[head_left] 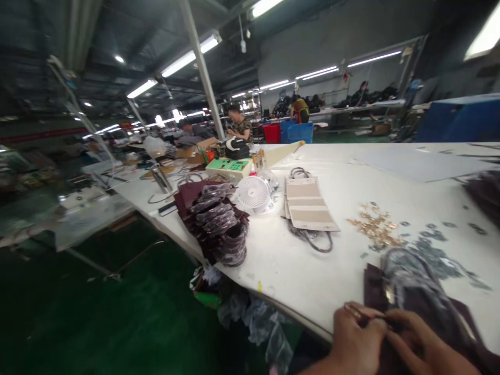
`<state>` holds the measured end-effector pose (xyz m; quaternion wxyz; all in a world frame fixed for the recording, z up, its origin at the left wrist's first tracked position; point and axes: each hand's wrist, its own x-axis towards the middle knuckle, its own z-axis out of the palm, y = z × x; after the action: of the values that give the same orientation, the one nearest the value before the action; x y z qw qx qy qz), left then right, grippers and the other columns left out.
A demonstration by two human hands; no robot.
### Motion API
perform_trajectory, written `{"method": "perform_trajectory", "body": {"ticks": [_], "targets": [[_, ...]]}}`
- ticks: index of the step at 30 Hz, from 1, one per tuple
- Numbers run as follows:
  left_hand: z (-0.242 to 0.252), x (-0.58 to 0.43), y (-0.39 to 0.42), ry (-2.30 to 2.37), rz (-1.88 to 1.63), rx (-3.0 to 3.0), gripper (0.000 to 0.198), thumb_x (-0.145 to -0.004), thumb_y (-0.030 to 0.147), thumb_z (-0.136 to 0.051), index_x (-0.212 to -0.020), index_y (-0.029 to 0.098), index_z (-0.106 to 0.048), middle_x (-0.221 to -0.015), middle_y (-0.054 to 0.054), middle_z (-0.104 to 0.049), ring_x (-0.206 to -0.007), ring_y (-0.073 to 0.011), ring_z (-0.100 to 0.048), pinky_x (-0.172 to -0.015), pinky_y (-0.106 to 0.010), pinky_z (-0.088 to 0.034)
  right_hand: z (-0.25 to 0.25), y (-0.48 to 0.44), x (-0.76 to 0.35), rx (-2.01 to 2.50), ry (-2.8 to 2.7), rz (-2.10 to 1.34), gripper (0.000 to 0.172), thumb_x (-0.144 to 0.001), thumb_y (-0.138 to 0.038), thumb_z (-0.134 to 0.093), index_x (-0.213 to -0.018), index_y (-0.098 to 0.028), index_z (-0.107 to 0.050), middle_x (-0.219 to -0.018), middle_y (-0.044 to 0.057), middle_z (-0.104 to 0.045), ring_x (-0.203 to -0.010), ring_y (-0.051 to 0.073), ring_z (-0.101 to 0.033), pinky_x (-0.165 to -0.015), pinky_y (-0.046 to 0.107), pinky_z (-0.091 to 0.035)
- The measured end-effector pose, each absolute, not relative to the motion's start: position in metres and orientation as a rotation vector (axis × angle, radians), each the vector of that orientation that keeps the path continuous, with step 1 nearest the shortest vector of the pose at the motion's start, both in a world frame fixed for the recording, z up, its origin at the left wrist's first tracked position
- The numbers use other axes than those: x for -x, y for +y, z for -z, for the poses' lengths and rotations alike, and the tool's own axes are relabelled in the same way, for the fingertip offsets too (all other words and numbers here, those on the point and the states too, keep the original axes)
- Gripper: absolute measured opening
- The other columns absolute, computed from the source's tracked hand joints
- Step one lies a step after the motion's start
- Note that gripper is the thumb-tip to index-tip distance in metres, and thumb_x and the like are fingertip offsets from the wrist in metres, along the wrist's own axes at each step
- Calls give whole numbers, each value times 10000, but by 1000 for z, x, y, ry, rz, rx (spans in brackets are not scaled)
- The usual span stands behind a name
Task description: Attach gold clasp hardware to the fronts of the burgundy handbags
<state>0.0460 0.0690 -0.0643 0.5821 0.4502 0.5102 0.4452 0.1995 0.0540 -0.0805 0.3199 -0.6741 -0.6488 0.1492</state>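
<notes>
At the bottom right, my left hand and my right hand come together with fingers pinched at a dark maroon bag panel. Both are closed on its near part, though the fingers cover the exact spot they grip. Gold colour shows at the left hand's fingers; whether it is a ring or a fitting I cannot tell. Plastic-wrapped handles lie over the panel just beyond my hands. Farther off on the table are a heap of small gold metal fittings and scattered grey metal plates.
The white table has a stack of maroon bag pieces with wrapped handles at its left edge. Around it stand a white fan, beige panels with handles and a green control box. Another person sits beyond.
</notes>
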Motion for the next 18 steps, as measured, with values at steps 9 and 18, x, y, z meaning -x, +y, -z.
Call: {"method": "perform_trajectory", "body": {"ticks": [9, 18], "targets": [[82, -50, 96, 982, -1056, -878, 443, -783, 483, -795, -1069, 145, -796, -1016, -118, -799, -1015, -318, -724, -890, -391, -557, 34, 51, -199, 1551, -1455, -932, 293, -957, -371, -560, -1220, -241, -563, -831, -6, -703, -751, 195, -683, -691, 299, -506], [87, -49, 97, 954, -1007, -827, 506, -780, 501, -824, -1141, 149, -779, -1006, -102, -797, -971, -272, -741, -949, -387, -549, 30, 53, -198, 1570, -1346, -927, 91, -883, -273, -699, -934, -216, -650, -750, -28, -672, -690, 149, -625, -636, 252, -446]]}}
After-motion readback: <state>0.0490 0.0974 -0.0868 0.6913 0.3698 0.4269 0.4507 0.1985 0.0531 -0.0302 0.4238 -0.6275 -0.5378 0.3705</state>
